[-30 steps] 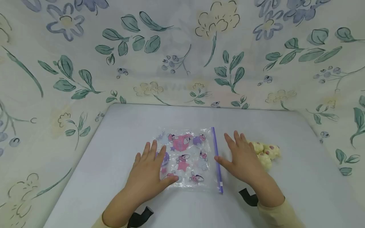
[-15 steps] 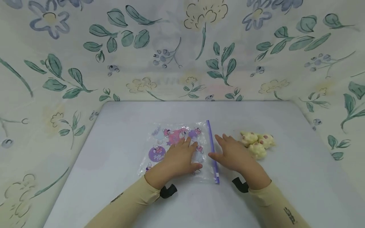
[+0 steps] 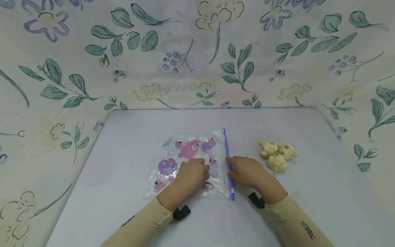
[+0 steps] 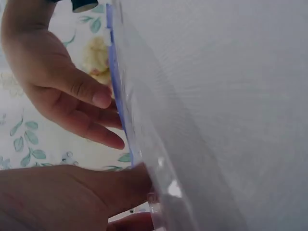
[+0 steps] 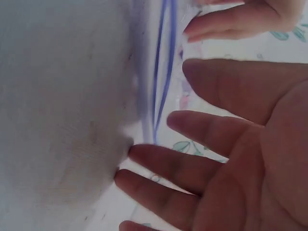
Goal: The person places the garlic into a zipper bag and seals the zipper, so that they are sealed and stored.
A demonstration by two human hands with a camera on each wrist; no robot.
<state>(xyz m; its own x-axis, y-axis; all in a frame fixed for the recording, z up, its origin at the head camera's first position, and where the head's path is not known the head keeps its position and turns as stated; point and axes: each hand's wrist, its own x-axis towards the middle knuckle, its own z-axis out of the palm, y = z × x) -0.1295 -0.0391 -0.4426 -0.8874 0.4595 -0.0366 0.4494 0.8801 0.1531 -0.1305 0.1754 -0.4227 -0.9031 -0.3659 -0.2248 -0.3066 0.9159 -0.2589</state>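
Note:
A clear zip bag [image 3: 182,168] with pink and purple cartoon prints lies flat on the white table. Its purple zip strip [image 3: 227,147] runs along the right edge, with a white slider [image 3: 232,190] near the front end. My left hand [image 3: 192,175] is on the bag's right half, fingers curled and pinching its film between thumb and finger. At the zip strip is my right hand [image 3: 250,173], its fingertips right at the edge. In the right wrist view, those fingers [image 5: 207,132] are loosely extended, thumb apart. Two purple zip lines [image 5: 163,62] show there, joining at one end.
Several yellow knobbly pieces [image 3: 277,162] with reddish spots sit clustered to the right of my right hand. The white table [image 3: 139,120] ends at a floral cloth backdrop [image 3: 185,85] at the back and sides. Black straps [image 3: 182,213] hang below both wrists.
My left hand has moved right across the bag and its fingers have curled down onto the film. The right hand has come slightly left and lower, to the zip strip. The head view has shifted.

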